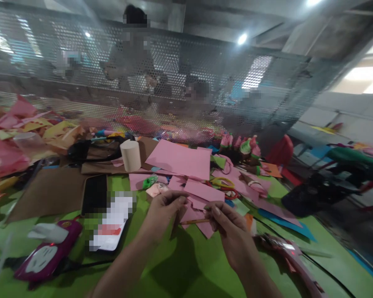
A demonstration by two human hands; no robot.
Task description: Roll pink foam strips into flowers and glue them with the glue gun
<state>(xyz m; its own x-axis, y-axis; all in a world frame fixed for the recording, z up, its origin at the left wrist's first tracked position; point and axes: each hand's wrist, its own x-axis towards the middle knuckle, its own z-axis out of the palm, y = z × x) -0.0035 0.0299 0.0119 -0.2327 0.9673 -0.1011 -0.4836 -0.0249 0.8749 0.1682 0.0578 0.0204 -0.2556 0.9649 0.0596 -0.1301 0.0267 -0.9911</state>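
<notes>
My left hand [164,211] and my right hand [228,227] meet above the green table [180,269], both with fingers pinched closed. Between them runs a thin brown stick [194,222]; the right hand pinches one end and the left fingers close near the other end, against a small pink paper piece [191,213]. Cut pink sheets [180,159] lie just beyond the hands. Scissors with yellow and red handles [224,186] rest among them.
A dark phone [95,193] and a white card lie to the left, with a magenta gadget [46,254] nearer. A cream roll [131,155] stands on brown card. Paper flowers [242,147] sit at the back. A perforated metal screen [186,74] separates people beyond.
</notes>
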